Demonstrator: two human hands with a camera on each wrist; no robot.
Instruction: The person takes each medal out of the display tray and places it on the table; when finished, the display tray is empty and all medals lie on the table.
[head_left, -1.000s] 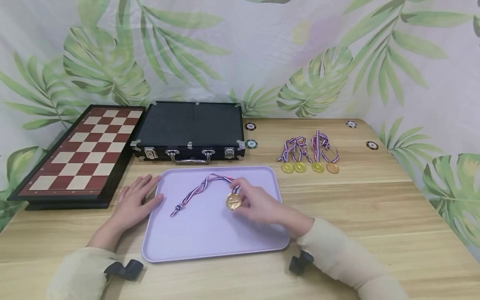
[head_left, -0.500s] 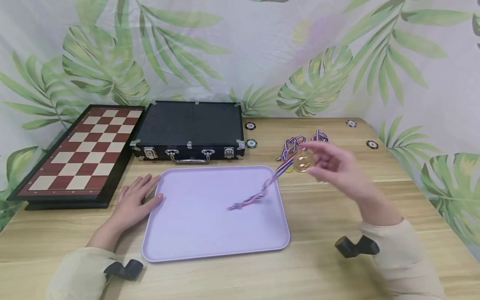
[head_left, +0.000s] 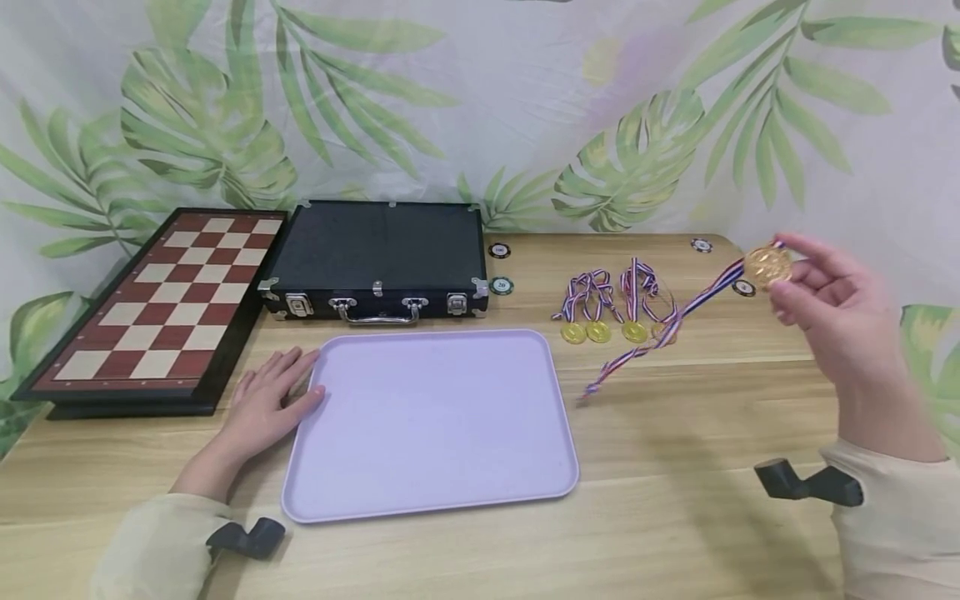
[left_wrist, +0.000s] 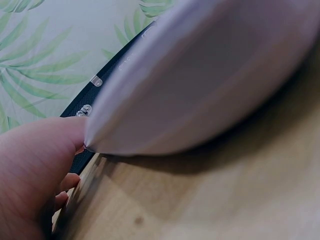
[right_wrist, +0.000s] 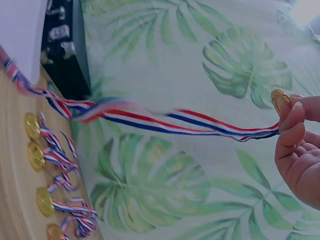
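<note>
While lifted: right hand point(head_left: 832, 300) pinches gold medal point(head_left: 767, 267), so its ribbon point(head_left: 660, 329) trails clear.
Left hand point(head_left: 270, 400): flat, fingers relaxed, steadying tray point(head_left: 420, 492).

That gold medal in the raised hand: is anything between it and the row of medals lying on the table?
Nothing visible. The right hand holds the medal in the air, right of the row of four medals; only its own ribbon trails across that gap.

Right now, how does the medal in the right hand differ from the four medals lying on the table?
The held medal is pinched in the right hand above the table, ribbon trailing down; the four medals lie flat in a row. Its ribbon stretches out long; theirs are bunched. All share striped red, white and blue ribbons.
</note>
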